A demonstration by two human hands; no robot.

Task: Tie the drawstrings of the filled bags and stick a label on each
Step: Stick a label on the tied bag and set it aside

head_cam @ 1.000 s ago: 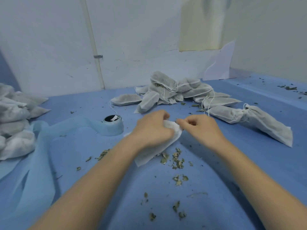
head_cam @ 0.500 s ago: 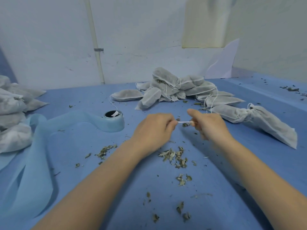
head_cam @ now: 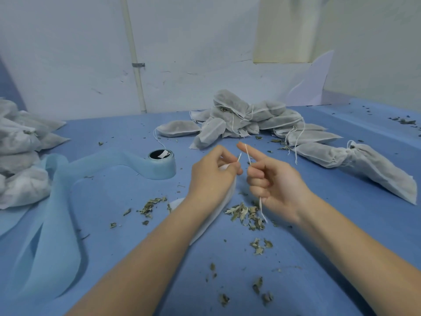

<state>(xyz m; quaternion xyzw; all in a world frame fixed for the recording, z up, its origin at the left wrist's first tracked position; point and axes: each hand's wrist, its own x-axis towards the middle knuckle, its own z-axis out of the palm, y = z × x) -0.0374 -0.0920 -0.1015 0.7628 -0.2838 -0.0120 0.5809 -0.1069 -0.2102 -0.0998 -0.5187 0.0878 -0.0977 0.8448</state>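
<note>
Head view: my left hand (head_cam: 210,176) grips the white bag (head_cam: 218,213) against the blue surface (head_cam: 319,258), fingers pinching one drawstring end (head_cam: 239,157). Right hand (head_cam: 276,182): index finger straight with the other drawstring (head_cam: 248,156) looped over it, remaining fingers curled on its tail

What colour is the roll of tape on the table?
Light blue; the roll of tape shows only in the head view.
</note>
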